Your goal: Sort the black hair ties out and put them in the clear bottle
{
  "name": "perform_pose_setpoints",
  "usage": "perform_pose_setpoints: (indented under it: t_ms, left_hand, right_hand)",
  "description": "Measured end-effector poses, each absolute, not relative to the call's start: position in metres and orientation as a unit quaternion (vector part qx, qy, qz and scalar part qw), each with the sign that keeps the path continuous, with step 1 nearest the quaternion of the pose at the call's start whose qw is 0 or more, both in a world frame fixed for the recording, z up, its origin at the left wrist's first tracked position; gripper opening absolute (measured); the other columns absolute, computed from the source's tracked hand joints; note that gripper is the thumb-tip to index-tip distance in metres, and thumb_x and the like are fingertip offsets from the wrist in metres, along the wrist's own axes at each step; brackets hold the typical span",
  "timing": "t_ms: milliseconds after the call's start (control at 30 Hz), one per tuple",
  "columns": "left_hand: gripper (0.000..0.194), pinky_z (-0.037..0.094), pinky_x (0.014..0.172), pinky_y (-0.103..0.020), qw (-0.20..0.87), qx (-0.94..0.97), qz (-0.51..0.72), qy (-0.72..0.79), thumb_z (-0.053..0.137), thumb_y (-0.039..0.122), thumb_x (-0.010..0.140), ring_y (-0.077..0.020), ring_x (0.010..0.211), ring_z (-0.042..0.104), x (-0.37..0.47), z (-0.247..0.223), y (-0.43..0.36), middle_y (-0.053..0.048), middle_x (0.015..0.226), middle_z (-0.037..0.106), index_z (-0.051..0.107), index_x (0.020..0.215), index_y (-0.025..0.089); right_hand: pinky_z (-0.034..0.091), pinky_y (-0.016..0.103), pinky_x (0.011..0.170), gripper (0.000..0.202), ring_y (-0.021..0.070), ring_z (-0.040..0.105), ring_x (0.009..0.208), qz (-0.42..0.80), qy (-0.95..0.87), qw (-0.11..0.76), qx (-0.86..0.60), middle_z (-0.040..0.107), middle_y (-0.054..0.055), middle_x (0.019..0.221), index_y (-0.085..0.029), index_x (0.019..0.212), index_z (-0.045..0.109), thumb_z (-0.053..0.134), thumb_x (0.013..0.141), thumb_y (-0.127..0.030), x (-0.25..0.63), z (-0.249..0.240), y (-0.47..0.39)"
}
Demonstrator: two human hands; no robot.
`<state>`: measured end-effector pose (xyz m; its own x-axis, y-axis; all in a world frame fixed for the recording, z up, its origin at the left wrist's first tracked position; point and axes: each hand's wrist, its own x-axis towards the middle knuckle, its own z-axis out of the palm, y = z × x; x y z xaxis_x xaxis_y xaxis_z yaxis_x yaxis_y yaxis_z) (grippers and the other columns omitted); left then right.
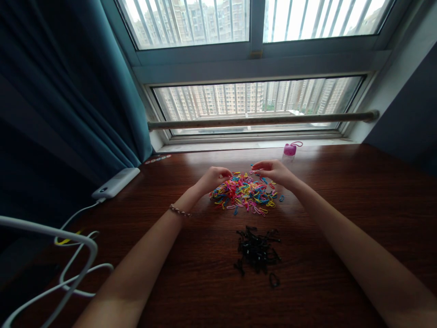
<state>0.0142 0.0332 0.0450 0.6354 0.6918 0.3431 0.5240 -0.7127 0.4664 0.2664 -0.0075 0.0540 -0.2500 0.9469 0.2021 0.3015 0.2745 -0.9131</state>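
A brown desk (198, 282) fronts the window (256, 102) beside blue curtains (85, 91); whether the fingers (223, 171) (261, 165) touch is unclear.

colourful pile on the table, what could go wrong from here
The left hand and right hand are at the edges of the colourful pile, so a careless move could scatter loose pieces. The black pile lies nearby, so colours might get mixed in. The small bottle stands just beyond the right hand and could get knocked.

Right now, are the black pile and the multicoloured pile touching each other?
Apart. The head view shows bare wooden tabletop between the black pile and the multicoloured pile.
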Motion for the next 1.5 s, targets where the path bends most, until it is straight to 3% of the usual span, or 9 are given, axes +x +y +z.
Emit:
perform_pose_setpoints:
  t_ms: [267, 433, 567, 700, 900, 1000, 1133, 1233, 1500]
  left_hand:
    - [0.018, 0.042, 0.058, -0.02, 0.154, 0.891, 0.257, 0.341, 0.057, 0.03, 0.075, -0.0099, 0.06, 0.054, 0.015, 0.049, 0.03, -0.002, 0.069, 0.064, 0.065, 0.074, 0.014]
    - [0.022, 0.041, 0.055, -0.02, 0.142, 0.88, 0.271, 0.364, 0.057, 0.033, 0.075, -0.0099, 0.059, 0.052, 0.016, 0.055, 0.029, -0.004, 0.069, 0.063, 0.067, 0.072, 0.014]
    - [0.027, 0.041, 0.05, -0.02, 0.337, 0.845, 0.166, 0.381, 0.055, 0.037, 0.076, -0.0098, 0.053, 0.054, 0.016, 0.064, 0.02, -0.003, 0.06, 0.063, 0.067, 0.075, 0.012]
    - [0.027, 0.047, 0.053, -0.022, 0.547, 0.781, -0.065, 0.293, 0.06, 0.04, 0.072, -0.0122, 0.056, 0.06, 0.019, 0.07, 0.006, -0.005, 0.065, 0.067, 0.068, 0.075, 0.015]
    - [0.026, 0.05, 0.059, -0.022, 0.599, 0.742, -0.142, 0.267, 0.06, 0.039, 0.074, -0.0142, 0.066, 0.064, 0.021, 0.068, 0.002, -0.006, 0.075, 0.069, 0.068, 0.083, 0.017]
    - [0.026, 0.049, 0.061, -0.022, 0.59, 0.754, -0.122, 0.259, 0.059, 0.038, 0.074, -0.0146, 0.072, 0.064, 0.02, 0.066, 0.005, -0.006, 0.08, 0.069, 0.067, 0.089, 0.018]
    - [0.03, 0.049, 0.066, -0.023, 0.577, 0.775, -0.068, 0.247, 0.059, 0.036, 0.075, -0.016, 0.081, 0.062, 0.021, 0.066, 0.006, -0.006, 0.091, 0.068, 0.063, 0.1, 0.02]
    - [0.031, 0.047, 0.074, -0.024, 0.551, 0.8, -0.03, 0.234, 0.057, 0.034, 0.077, -0.0156, 0.087, 0.06, 0.023, 0.066, 0.006, -0.007, 0.098, 0.066, 0.062, 0.102, 0.017]
    - [0.03, 0.046, 0.074, -0.026, 0.374, 0.816, 0.215, 0.385, 0.052, 0.031, 0.077, -0.0162, 0.084, 0.06, 0.022, 0.065, 0.021, -0.01, 0.096, 0.065, 0.061, 0.097, 0.01]
  right_hand:
    - [0.054, 0.026, 0.063, 0.013, 0.0148, 0.065, 0.067, 0.42, -0.678, 0.385, -0.464, 0.068, 0.007, 0.075, -0.012, 0.084, 0.065, 0.058, 0.074, -0.019, 0.268, 0.066, -0.012]
    - [0.047, 0.021, 0.04, 0.02, 0.0129, 0.059, 0.043, 0.465, -0.666, 0.131, -0.568, 0.065, 0.006, 0.055, -0.012, 0.064, 0.065, 0.068, 0.066, -0.032, 0.282, 0.07, -0.022]
    - [0.048, 0.021, 0.044, 0.025, 0.0147, 0.062, 0.051, 0.54, -0.647, -0.009, -0.538, 0.066, 0.006, 0.06, -0.014, 0.068, 0.068, 0.072, 0.059, -0.037, 0.287, 0.064, -0.025]
    - [0.049, 0.021, 0.055, 0.021, 0.0142, 0.062, 0.062, 0.479, -0.735, 0.114, -0.466, 0.067, 0.004, 0.067, -0.014, 0.073, 0.07, 0.063, 0.07, -0.033, 0.275, 0.049, -0.018]
    - [0.049, 0.021, 0.063, 0.022, 0.0144, 0.062, 0.077, 0.407, -0.747, 0.307, -0.428, 0.067, 0.005, 0.088, -0.015, 0.091, 0.067, 0.057, 0.076, -0.028, 0.257, 0.048, -0.014]
    - [0.05, 0.021, 0.057, 0.025, 0.0136, 0.063, 0.069, 0.514, -0.698, 0.26, -0.426, 0.067, 0.008, 0.085, -0.013, 0.087, 0.066, 0.058, 0.076, -0.034, 0.261, 0.061, -0.024]
    - [0.052, 0.022, 0.058, 0.034, 0.0163, 0.064, 0.071, 0.642, -0.674, 0.016, -0.366, 0.067, 0.009, 0.081, -0.01, 0.084, 0.067, 0.066, 0.068, -0.04, 0.268, 0.069, -0.036]
    - [0.052, 0.023, 0.064, 0.039, 0.0178, 0.063, 0.079, 0.668, -0.663, -0.056, -0.334, 0.067, 0.01, 0.086, -0.009, 0.091, 0.066, 0.067, 0.067, -0.04, 0.268, 0.062, -0.035]
    - [0.048, 0.028, 0.078, 0.026, 0.0167, 0.061, 0.085, 0.45, -0.759, 0.244, -0.402, 0.067, 0.007, 0.091, -0.012, 0.092, 0.067, 0.059, 0.076, -0.03, 0.259, 0.046, -0.016]
